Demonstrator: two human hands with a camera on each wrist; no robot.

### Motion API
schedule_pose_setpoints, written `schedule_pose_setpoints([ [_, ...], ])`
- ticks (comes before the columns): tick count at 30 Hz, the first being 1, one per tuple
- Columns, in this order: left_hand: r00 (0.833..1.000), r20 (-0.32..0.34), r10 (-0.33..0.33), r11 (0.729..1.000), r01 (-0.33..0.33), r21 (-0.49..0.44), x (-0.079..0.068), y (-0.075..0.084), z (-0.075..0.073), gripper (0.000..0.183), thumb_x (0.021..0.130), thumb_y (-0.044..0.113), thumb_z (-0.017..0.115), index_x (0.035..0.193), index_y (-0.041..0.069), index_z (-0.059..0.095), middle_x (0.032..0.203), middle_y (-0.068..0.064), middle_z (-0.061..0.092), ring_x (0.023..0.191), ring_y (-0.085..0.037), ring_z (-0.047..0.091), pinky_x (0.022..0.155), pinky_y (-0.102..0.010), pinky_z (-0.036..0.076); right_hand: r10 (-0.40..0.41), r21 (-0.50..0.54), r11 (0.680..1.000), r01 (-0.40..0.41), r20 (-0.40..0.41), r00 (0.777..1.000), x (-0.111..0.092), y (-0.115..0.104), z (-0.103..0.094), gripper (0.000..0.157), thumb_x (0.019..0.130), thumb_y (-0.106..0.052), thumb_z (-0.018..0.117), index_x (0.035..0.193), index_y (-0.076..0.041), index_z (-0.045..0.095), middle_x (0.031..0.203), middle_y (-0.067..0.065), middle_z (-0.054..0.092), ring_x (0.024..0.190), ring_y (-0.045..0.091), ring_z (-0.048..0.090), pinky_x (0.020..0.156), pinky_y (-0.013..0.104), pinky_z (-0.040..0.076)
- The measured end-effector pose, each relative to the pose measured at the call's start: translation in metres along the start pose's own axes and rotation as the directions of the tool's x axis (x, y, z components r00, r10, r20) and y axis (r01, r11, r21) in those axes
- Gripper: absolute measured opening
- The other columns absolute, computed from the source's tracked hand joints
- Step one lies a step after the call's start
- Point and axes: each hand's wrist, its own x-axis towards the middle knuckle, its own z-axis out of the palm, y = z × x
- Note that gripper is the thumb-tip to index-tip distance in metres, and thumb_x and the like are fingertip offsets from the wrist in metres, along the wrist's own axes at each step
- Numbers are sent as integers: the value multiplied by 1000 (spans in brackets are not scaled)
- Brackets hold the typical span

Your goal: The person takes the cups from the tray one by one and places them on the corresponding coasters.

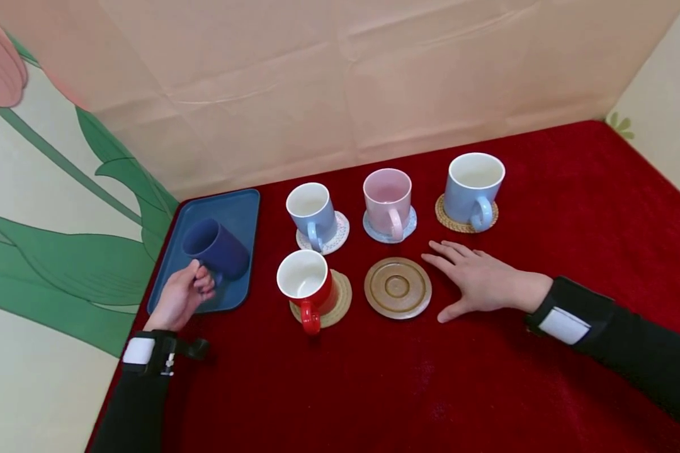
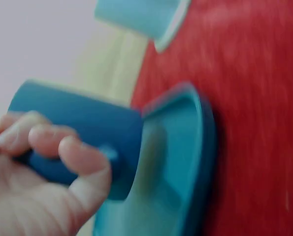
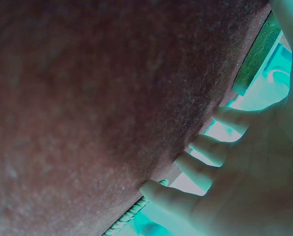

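My left hand (image 1: 182, 294) holds a dark blue mug (image 1: 224, 250) by its handle at the left of the table. The mug is close over a blue rectangular tray (image 1: 246, 211), its base right at the tray's surface in the left wrist view. Fingers and thumb (image 2: 87, 157) pinch the handle, hiding much of it. At the right, my right hand (image 1: 481, 280) lies palm down with spread fingers low over the red cloth. Just left of its fingertips is a round brown coaster (image 1: 381, 290) with nothing on it.
A red mug (image 1: 317, 296) stands on a beige woven coaster (image 1: 342, 299) in the middle. Behind it, a light blue mug (image 1: 320, 223), a pink mug (image 1: 378, 212) and a larger light blue mug (image 1: 464, 200) stand on coasters. A pale wall (image 1: 340, 82) rises behind.
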Motion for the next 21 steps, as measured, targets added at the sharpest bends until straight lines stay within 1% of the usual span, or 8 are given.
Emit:
schedule_pose_setpoints([
  [2, 997, -65, 29, 1000, -28, 11, 0, 6, 12, 37, 113, 28, 27, 83, 11, 38, 75, -4, 24, 71, -18, 30, 67, -30, 27, 2, -1, 1000, -2, 1, 1000, 0, 0, 0, 114, 73, -70, 78, 156, -5, 36, 161, 28, 27, 145, 51, 25, 105, 75, 30],
  [3, 995, -88, 42, 999, -41, 16, 0, 10, 18, 37, 113, 29, 27, 83, 12, 38, 75, -3, 24, 71, -17, 29, 67, -30, 27, 4, -2, 1000, -4, 1, 1000, 0, 0, 0, 114, 73, -70, 78, 156, -5, 36, 161, 28, 27, 145, 51, 25, 105, 75, 30],
  [6, 987, -142, 72, 997, -71, 16, 1, 21, 37, 37, 113, 31, 29, 82, 13, 38, 75, -3, 23, 71, -18, 28, 69, -33, 23, 7, -3, 1000, -7, 2, 1000, 0, -1, 0, 114, 72, -71, 78, 156, -5, 36, 161, 28, 27, 145, 51, 25, 105, 75, 30],
  [9, 977, -186, 102, 995, -103, 4, 1, 31, 57, 38, 113, 31, 29, 81, 13, 38, 74, -2, 25, 71, -17, 29, 69, -33, 23, 6, -3, 1000, -6, 4, 1000, 1, -1, 0, 114, 72, -71, 78, 156, -5, 36, 161, 29, 27, 145, 51, 25, 105, 75, 30],
  [13, 962, -234, 138, 989, -145, -15, 2, 43, 84, 37, 113, 28, 28, 81, 13, 40, 73, 1, 31, 71, -15, 34, 69, -29, 31, 5, -3, 1000, -5, 6, 1000, 2, -1, 1, 114, 72, -71, 77, 156, -5, 36, 161, 29, 27, 145, 51, 25, 105, 75, 30],
  [15, 959, -243, 145, 988, -154, -18, 3, 48, 97, 37, 113, 27, 27, 81, 13, 39, 73, 2, 33, 72, -14, 35, 69, -28, 33, 4, -2, 1000, -4, 6, 1000, 2, 0, 1, 114, 72, -71, 78, 156, -5, 36, 161, 29, 27, 145, 51, 25, 105, 75, 30],
  [17, 960, -239, 144, 988, -155, -25, 3, 54, 110, 37, 113, 26, 26, 82, 12, 39, 73, 3, 34, 72, -14, 36, 70, -28, 35, 3, -4, 1000, -3, 3, 1000, 2, 1, 1, 114, 72, -71, 78, 156, -5, 37, 161, 29, 27, 145, 51, 25, 105, 75, 31],
  [21, 975, -183, 124, 988, -138, -63, 1, 63, 139, 36, 113, 21, 23, 83, 11, 40, 75, 2, 34, 75, -14, 37, 73, -29, 35, 2, -21, 1000, -2, 0, 1000, 3, 2, 0, 115, 71, -71, 79, 155, -4, 38, 160, 29, 28, 144, 51, 26, 105, 74, 31],
])
